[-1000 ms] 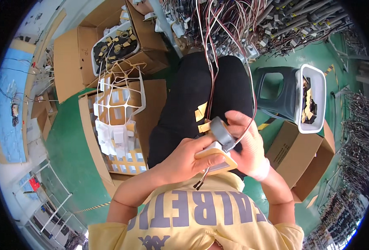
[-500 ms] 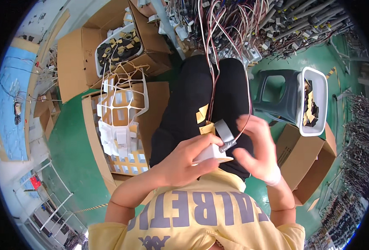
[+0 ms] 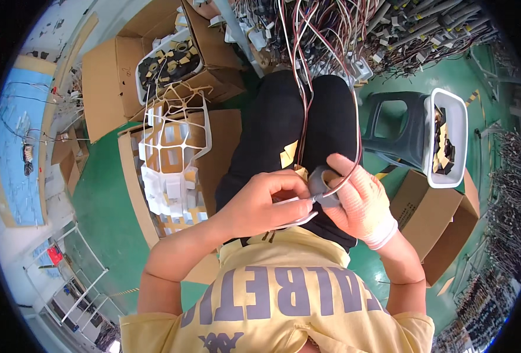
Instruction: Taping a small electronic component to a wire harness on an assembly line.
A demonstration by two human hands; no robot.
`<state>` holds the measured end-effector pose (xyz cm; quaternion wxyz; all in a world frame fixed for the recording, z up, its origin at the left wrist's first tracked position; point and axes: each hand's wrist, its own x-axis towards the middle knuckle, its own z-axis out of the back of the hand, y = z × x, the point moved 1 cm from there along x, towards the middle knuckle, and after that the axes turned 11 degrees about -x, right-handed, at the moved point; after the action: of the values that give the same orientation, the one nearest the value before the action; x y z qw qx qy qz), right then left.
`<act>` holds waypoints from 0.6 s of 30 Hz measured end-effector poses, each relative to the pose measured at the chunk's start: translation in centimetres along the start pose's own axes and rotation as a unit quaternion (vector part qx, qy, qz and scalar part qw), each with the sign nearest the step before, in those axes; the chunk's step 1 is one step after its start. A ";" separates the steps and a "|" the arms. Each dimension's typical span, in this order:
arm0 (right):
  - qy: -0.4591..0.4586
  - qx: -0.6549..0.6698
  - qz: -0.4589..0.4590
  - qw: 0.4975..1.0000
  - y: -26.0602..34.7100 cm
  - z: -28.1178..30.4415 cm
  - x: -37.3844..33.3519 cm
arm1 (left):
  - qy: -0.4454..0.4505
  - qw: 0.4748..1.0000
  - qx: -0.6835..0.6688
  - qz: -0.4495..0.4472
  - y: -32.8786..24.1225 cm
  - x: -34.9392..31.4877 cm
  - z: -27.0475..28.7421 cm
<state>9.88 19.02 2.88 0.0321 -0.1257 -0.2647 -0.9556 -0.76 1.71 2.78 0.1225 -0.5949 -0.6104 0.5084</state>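
My left hand [image 3: 263,203] is closed on a white plastic part [image 3: 300,222], mostly covered by my fingers, above my lap. Grey tape wraps the wires where they leave this part. My right hand [image 3: 360,203], in a pale glove with a white cuff, grips a roll of grey tape [image 3: 318,181] right beside the left fingertips. Red, white and dark wires [image 3: 358,132] run up over my legs from there, one curving past the right fingers. Small yellow paper pieces [image 3: 288,154] lie on my dark trousers.
To the left, an open carton [image 3: 122,170] holds white plastic parts and a white lattice basket [image 3: 207,138]. Another carton [image 3: 104,88] stands behind it. A grey stool [image 3: 393,150] with a white tub [image 3: 463,138] is on the right, near a carton [image 3: 416,206]. Bundled wires [image 3: 319,35] hang ahead.
My right hand has moved in from beside the work and closed on the tape roll. The roll has turned, and my left hand now covers more of the white part.
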 end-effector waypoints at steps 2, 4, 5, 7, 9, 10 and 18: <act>0.038 0.030 -0.027 0.998 0.0 0.5 -0.6 | -0.044 0.993 0.084 -0.065 0.0 0.1 -0.2; 0.077 0.059 -0.053 0.994 0.1 1.3 -1.0 | -0.130 0.941 0.248 -0.191 0.0 0.2 -0.5; 0.096 0.122 -0.108 0.982 0.2 2.0 -0.9 | -0.147 0.942 0.248 -0.174 0.0 0.1 -0.8; 0.119 0.218 -0.208 0.946 1.1 3.2 0.3 | -0.171 0.914 0.305 -0.208 0.2 0.0 -1.6; 0.033 0.437 -0.280 0.854 1.9 2.8 1.2 | -0.180 0.861 0.407 -0.245 -0.3 0.0 -1.8; -0.017 0.534 -0.299 0.790 2.3 2.6 1.2 | -0.177 0.861 0.407 -0.247 -0.1 0.0 -1.8; 0.015 0.473 -0.092 0.876 -1.3 -3.9 0.9 | -0.055 0.968 0.210 -0.127 -0.6 0.3 -1.7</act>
<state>7.97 18.14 -0.79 0.0036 -0.0568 -0.6947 -0.7171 0.11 2.88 3.87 0.2742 -0.4449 -0.5663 0.6373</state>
